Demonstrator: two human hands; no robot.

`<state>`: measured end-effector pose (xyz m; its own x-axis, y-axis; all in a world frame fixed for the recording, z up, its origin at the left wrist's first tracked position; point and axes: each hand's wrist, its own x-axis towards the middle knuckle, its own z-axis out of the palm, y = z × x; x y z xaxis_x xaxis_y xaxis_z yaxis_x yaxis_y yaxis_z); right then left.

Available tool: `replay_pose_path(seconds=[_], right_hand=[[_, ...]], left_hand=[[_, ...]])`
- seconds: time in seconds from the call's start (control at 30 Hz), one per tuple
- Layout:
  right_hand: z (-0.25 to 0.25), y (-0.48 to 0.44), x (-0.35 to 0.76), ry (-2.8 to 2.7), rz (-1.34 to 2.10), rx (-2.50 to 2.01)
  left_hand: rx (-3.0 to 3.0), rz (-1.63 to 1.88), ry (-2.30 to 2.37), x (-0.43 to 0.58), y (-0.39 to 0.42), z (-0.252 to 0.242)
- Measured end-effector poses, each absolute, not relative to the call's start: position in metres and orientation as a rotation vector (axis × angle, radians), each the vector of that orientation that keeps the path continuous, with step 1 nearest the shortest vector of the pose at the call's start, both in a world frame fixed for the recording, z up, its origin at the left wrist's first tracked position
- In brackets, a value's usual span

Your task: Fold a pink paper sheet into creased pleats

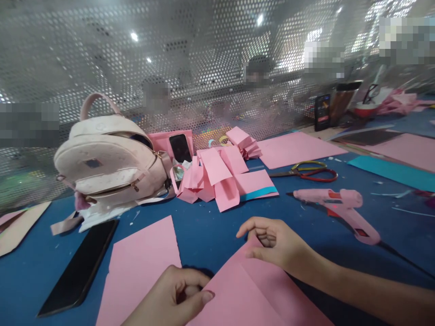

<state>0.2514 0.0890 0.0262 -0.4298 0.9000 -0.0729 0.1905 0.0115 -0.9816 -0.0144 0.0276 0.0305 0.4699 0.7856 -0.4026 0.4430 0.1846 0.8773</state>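
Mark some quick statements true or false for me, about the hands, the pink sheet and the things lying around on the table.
1. The left hand and right hand hold the same creased pink sheet. True.
2. The scissors lie beyond the pink glue gun. True.
3. The right hand grips the pink glue gun. False: the gun lies on the blue table, apart from both hands.
4. A dark-screened phone lies flat, nearer the person than the pale backpack. True.
5. The pale backpack stands to the right of the scissors. False: it stands to their left.
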Motion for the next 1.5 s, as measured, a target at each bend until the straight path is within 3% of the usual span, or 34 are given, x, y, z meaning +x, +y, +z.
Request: replay_pose_path(seconds=[1.5], right_hand=[[0.029,0.085,0.251,-1.669,1.43,-1.173]], left_hand=[[1.351,0.377,0.985,-0.018,0.033,0.046]])
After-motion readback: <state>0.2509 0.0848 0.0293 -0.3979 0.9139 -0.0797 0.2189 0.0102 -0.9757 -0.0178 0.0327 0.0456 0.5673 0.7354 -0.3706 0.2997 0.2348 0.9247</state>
